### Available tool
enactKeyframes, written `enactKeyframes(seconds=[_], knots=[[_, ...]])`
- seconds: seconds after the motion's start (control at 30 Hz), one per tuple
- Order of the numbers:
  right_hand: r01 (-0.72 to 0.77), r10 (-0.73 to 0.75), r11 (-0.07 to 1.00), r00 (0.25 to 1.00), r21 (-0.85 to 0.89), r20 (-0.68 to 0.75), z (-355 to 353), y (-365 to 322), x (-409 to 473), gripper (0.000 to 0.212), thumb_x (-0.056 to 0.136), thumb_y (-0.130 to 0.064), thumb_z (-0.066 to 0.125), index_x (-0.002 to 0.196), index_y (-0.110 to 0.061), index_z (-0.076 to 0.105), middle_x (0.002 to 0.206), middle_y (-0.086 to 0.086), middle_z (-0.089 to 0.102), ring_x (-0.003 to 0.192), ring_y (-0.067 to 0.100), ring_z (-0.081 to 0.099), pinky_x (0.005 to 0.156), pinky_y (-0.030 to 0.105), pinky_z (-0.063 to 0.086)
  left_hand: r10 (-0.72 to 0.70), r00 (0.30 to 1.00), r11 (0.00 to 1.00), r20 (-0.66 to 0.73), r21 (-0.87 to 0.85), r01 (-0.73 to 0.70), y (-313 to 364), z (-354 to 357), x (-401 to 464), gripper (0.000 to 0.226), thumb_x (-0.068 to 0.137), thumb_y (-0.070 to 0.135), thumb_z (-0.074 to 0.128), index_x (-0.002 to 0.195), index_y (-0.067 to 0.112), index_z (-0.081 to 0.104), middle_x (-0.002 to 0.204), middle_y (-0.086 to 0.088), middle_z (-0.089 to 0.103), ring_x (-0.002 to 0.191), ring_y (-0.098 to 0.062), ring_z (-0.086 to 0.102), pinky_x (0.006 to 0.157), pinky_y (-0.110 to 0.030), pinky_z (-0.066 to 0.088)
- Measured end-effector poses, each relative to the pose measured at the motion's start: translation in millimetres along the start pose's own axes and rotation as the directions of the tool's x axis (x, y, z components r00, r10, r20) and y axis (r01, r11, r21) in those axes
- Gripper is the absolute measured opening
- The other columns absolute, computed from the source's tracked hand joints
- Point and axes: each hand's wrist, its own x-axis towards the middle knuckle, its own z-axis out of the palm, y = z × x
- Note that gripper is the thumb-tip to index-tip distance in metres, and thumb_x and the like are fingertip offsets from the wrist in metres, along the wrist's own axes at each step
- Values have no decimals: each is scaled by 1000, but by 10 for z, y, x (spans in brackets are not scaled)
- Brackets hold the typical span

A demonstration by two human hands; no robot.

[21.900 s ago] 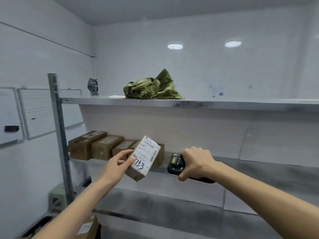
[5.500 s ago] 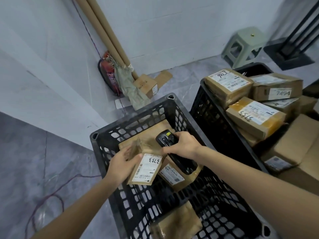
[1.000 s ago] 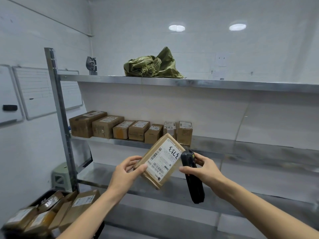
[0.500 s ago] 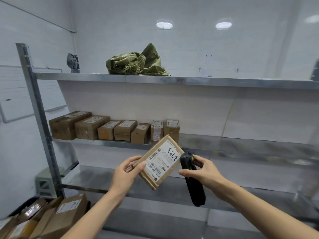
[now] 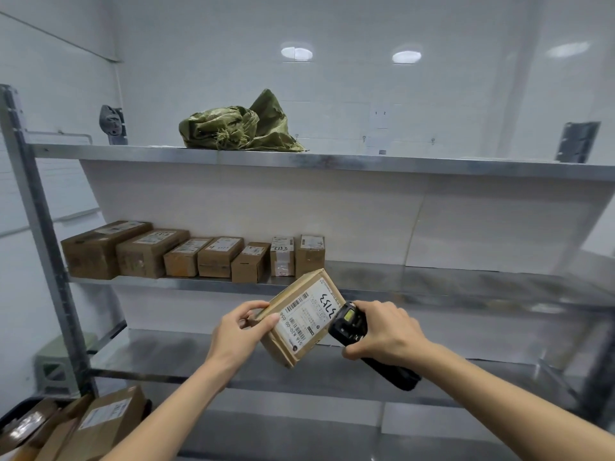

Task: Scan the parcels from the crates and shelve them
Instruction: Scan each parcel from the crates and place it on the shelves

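I see the rack (image 5: 43,247) filling the view, and since half a second ago it sits further right and lower in frame, so its left post now stands near the edge. The middle shelf (image 5: 432,287) carries the same row of boxes (image 5: 186,254) at its left end, seven by my count, unmoved. The top shelf (image 5: 366,161) bears the green sack (image 5: 239,128), as before. At bottom left I see the crate (image 5: 6,414) rim with its parcels (image 5: 100,424) inside, showing less of itself than it did a second ago.

The parcel (image 5: 301,316) hangs in the air in front of the middle shelf, just below the row's right end, label toward me and tilted. It rides slightly higher against the shelf edge than half a second ago.

My left hand (image 5: 239,334) pinches the parcel's left corner, thumb on the label face and fingers curled behind. That hold is unchanged.

The scanner (image 5: 352,324) differs most: a moment ago it hung upright beside the parcel, and now it lies slanted with its head raised to the label's right edge, its small screen facing me. My right hand (image 5: 382,331) wraps round its body, fingers curled over the top, and the handle sticks out below the wrist.
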Motion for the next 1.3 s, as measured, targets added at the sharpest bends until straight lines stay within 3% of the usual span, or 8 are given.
enactKeyframes(seconds=[0.23, 0.9, 1.1, 1.3], knots=[[-41, 44, 982, 999, -184, 12, -145, -2, -114, 48, 60, -43, 82, 99, -25, 62, 90, -4, 65, 83, 26, 57, 63, 29, 36, 18, 1000, 1000, -3, 14, -18, 136, 53, -56, 26, 81, 42, 81, 105, 38, 72, 107, 7, 72, 102, -5, 63, 74, -20, 48], [-66, 73, 959, 997, -277, 14, -296, -67, -352, 51, 59, -45, 84, 102, -25, 66, 95, -3, 70, 83, 25, 59, 68, 30, 40, 45, 999, 999, 22, 0, -45, 412, 96, -265, 22, 83, 36, 80, 103, 36, 71, 99, 11, 70, 92, 2, 61, 70, -15, 45], [-73, 77, 974, 997, -213, 8, -327, -40, -427, 55, 59, -48, 84, 106, -29, 62, 96, -6, 68, 85, 24, 59, 70, 31, 42, 40, 999, 999, 37, -18, -40, 455, 104, -296, 22, 84, 35, 80, 103, 34, 72, 98, 5, 71, 95, -2, 63, 71, -15, 45], [-89, 90, 996, 996, -24, 21, -298, 43, -518, 57, 54, -57, 81, 102, -31, 63, 89, -11, 69, 86, 18, 66, 68, 29, 47, 6, 999, 998, 43, -64, -3, 423, 208, -261, 24, 82, 47, 78, 102, 39, 69, 93, -1, 75, 97, -14, 68, 81, -30, 54]])
